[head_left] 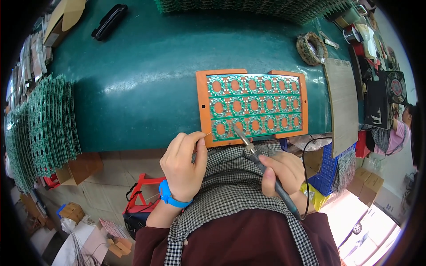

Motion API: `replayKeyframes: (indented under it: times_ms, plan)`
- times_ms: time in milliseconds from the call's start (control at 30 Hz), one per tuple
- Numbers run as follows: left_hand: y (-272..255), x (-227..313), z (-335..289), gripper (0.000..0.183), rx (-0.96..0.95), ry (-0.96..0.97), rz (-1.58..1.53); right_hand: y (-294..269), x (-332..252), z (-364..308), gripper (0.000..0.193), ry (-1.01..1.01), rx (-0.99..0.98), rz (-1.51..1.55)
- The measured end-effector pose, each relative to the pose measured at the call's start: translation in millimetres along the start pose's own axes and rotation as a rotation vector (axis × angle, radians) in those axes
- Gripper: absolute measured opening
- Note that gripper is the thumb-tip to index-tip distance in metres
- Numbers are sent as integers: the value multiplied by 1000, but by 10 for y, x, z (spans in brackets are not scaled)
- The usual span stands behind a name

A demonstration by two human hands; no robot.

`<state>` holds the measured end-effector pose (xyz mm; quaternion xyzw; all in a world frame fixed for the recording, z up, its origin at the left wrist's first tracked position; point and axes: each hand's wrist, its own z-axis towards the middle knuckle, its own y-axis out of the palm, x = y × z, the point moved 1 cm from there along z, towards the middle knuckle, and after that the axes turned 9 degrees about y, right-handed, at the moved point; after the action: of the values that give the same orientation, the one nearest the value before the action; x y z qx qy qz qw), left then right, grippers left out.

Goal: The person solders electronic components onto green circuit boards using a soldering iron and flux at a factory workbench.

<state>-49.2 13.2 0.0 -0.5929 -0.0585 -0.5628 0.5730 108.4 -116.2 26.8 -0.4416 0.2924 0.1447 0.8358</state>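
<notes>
A green circuit board panel [254, 96] with rows of oval openings lies in an orange frame [203, 88] at the table's near edge. My right hand [284, 174] is closed round a soldering iron [254, 153], whose tip reaches the panel's nearest row, left of the middle. With thumb and forefinger pinched, my left hand [182, 164] holds a thin strand of solder wire [208, 134] by the frame's lower left corner. Most of the strand is hidden in the fingers. A blue band circles my left wrist.
Stacked green circuit panels [53, 124] stand at the left, with more panels [248, 9] at the far edge. A roll of tape [311, 48] and a grey board [341, 106] lie to the right. The iron's black cable [304, 162] loops beside my right hand. Another person [395, 135] sits at far right.
</notes>
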Motion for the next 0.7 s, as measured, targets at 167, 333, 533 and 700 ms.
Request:
replayKeyframes:
  times_ms: [167,333,533,700]
  plan:
    - [9,6,-9,13,-17,9,-4,-6,5,-33,21,-5,-17,113]
    - [49,-21,-20,13,-29,24,22,96,15,5,20,44,-29,148]
    - [63,-17,-20,13,-54,29,29,164,32,-11,19,40,-17,180]
    - [53,-10,-6,12,-65,95,80,149,35,-14,18,47,-25,186]
